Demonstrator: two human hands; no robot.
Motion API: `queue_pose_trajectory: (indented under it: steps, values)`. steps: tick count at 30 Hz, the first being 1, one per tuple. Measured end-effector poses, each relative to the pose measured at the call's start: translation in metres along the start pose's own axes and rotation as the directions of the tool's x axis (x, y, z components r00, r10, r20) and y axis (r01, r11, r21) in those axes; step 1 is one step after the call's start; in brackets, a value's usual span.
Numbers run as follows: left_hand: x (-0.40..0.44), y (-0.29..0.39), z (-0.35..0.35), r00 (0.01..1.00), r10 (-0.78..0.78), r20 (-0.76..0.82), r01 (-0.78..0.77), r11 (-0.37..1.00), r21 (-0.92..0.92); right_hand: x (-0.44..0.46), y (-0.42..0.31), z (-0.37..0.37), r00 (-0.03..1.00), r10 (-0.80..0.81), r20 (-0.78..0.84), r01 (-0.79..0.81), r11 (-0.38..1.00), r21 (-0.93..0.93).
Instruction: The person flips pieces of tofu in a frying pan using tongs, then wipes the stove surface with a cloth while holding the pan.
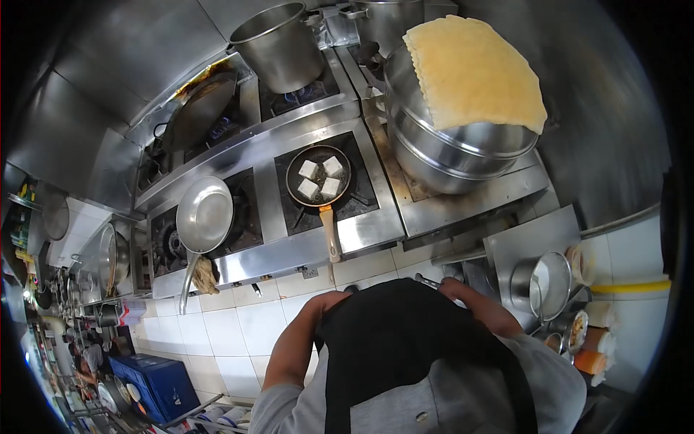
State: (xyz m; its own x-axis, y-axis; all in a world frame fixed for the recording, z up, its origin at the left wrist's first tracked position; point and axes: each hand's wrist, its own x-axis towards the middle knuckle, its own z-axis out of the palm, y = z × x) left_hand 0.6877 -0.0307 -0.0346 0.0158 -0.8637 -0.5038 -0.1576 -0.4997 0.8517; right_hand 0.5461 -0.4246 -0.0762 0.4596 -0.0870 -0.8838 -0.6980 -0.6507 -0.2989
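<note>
A: Start at your hands: what do they have hold of?

B: Your right hand (452, 288) looks curled on a metal utensil (428, 281); its working end can't be made out. Your left hand (336, 298) is partly hidden at your black apron (394, 325), so I can't tell how open it is or whether it has anything.

A: And what lies just beyond?

B: The frying pan (313, 197), on the front burner, with its tan handle (331, 237) pointing towards you. Four white blocks (332, 187), perhaps tofu, sit apart in it.

A: How would they handle in your hands?

B: Judging by looks, they're light, soft and slick underneath, quick to crumble if you pinch. Support each from below, or press gently on opposite sides. The pan should feel stiff and moderately heavy; take it well down the handle, away from the hot rim.

A: Further out?

B: To your left, a shallow steel pan (204, 212), with a crumpled rag (205, 276) beside its handle. Behind, a tall stockpot (280, 58) over blue flame. To your right, a big steel pot (448, 155) with a yellow, cloth-like sheet (481, 76) draped on top.
</note>
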Motion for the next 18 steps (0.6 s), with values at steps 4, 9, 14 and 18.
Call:
queue_pose_trajectory:
  steps: [4,9,14,18]
  values:
    - [-0.006,0.031,0.0,0.96,-0.253,-0.117,0.254,0.967,-0.009,-0.001,0.005,-0.008,0.999,0.037,0.038,-0.035,0.997,-0.07]
    - [-0.005,0.032,0.007,0.956,-0.052,-0.287,0.101,0.982,0.159,0.005,0.007,-0.015,1.0,0.025,-0.01,-0.025,1.0,-0.018]
    - [-0.037,0.074,0.009,0.827,-0.392,-0.404,0.101,0.809,-0.579,0.005,-0.006,-0.016,0.996,-0.064,-0.069,0.057,0.994,-0.091]
    - [-0.043,0.055,0.014,0.806,-0.437,-0.399,0.093,0.759,-0.644,0.01,-0.01,-0.012,0.991,-0.132,-0.022,0.129,0.987,-0.098]
